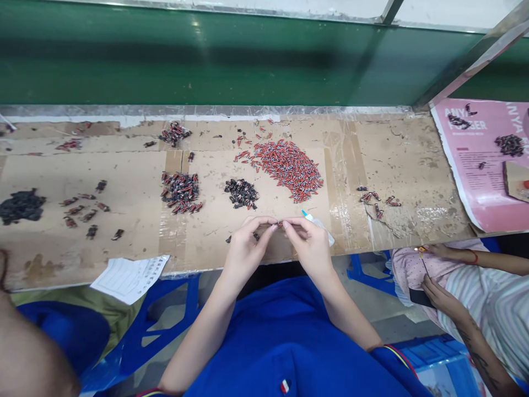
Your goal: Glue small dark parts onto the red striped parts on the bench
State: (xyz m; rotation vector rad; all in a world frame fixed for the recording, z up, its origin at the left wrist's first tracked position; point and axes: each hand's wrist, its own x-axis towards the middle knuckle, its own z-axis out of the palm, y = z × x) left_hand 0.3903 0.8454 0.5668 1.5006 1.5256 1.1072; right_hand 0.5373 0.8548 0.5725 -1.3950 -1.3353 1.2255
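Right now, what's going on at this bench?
A person's left hand and right hand pinch a tiny part between their fingertips, just above the cardboard-covered bench. Beyond them lie a red pile, a dark pile and a mixed pile of similar small pieces. At the right, a co-worker's hands hold something thin.

Tiny pinched part [280, 224] too small to identify, pink sheet [483, 165] cut by right edge

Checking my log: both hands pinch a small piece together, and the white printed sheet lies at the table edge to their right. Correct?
No. The head view shows the white printed sheet at the table edge to their left; left hand and right hand do pinch the small piece.
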